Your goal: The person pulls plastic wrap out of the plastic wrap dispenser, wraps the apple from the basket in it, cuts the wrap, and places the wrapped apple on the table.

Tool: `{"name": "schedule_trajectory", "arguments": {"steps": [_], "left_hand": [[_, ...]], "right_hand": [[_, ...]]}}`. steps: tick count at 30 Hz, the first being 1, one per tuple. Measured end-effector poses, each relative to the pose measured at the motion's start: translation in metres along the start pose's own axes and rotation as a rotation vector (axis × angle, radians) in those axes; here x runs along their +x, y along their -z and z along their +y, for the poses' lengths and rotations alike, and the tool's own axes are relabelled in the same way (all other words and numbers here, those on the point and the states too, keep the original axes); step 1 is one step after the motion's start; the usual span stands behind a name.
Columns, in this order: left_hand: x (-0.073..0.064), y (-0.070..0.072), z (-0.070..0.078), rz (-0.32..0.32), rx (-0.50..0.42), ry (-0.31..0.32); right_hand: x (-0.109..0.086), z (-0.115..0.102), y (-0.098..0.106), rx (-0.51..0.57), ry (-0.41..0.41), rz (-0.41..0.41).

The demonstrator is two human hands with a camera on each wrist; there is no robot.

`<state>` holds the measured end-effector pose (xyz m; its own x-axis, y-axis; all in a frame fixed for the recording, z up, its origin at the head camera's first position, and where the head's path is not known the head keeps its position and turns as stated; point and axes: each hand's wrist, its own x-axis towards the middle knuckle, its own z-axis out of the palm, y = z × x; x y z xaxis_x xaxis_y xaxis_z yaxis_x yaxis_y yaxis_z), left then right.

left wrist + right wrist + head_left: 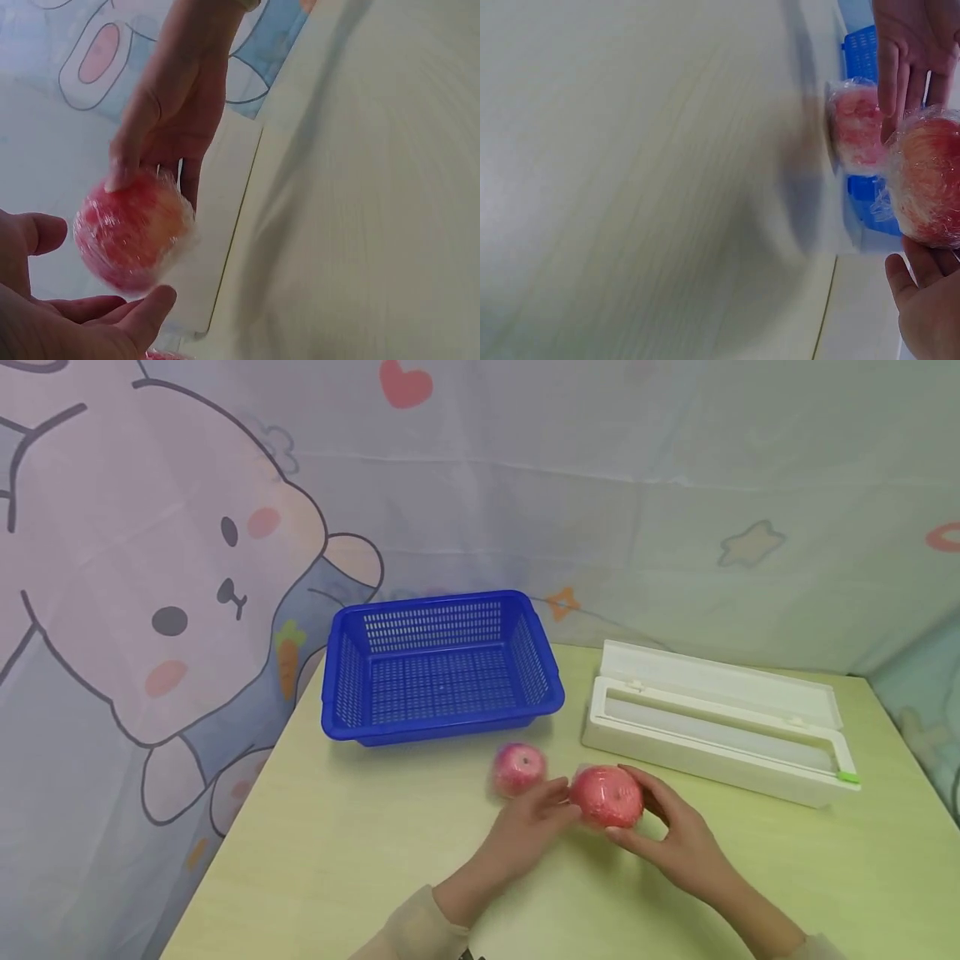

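Note:
A red apple point(607, 797) wrapped in clear film is held above the table by my right hand point(684, 842), thumb on its near side and fingers on its far side. My left hand point(525, 828) is at the apple's left, its fingers extended. In the left wrist view the left hand's fingertips point(159, 298) are right at the wrapped apple point(133, 231), with the thumb apart from it. A second film-wrapped apple point(519, 769), pinkish red, rests on the table just beyond the left hand; it also appears in the right wrist view point(857, 127).
A blue plastic basket point(442, 727) stands at the back left of the table point(360, 852). At the back right lies a long white cling film box point(705, 760), its lid raised, with a white roll inside and a green piece at one end. A patterned cloth hangs behind.

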<state>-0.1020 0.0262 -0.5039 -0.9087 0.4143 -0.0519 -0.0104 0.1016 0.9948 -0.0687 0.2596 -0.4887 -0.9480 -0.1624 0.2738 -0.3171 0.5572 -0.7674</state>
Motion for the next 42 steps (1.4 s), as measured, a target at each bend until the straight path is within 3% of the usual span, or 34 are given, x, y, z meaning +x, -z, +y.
{"name": "schedule_trajectory", "arguments": {"steps": [4, 10, 14, 22, 32, 42], "left_hand": [[-0.005, -0.003, -0.004, -0.001, 0.105, -0.047], [-0.015, -0.006, -0.009, -0.001, 0.277, -0.063], [-0.018, -0.009, -0.012, 0.003, 0.32, -0.053], [-0.017, -0.016, -0.017, -0.025, 0.323, -0.053], [-0.013, -0.018, -0.024, -0.043, 0.333, -0.067], [-0.014, -0.015, -0.03, -0.077, 0.376, -0.063]], "right_hand": [[0.008, 0.008, -0.001, 0.006, 0.001, -0.022], [0.016, 0.02, -0.006, 0.031, 0.025, -0.06], [0.019, 0.026, -0.011, 0.034, 0.043, -0.063], [0.022, 0.032, -0.013, 0.021, 0.003, -0.078], [0.028, 0.037, -0.013, -0.127, -0.035, -0.113], [0.029, 0.038, -0.011, -0.173, -0.073, -0.143]]}}
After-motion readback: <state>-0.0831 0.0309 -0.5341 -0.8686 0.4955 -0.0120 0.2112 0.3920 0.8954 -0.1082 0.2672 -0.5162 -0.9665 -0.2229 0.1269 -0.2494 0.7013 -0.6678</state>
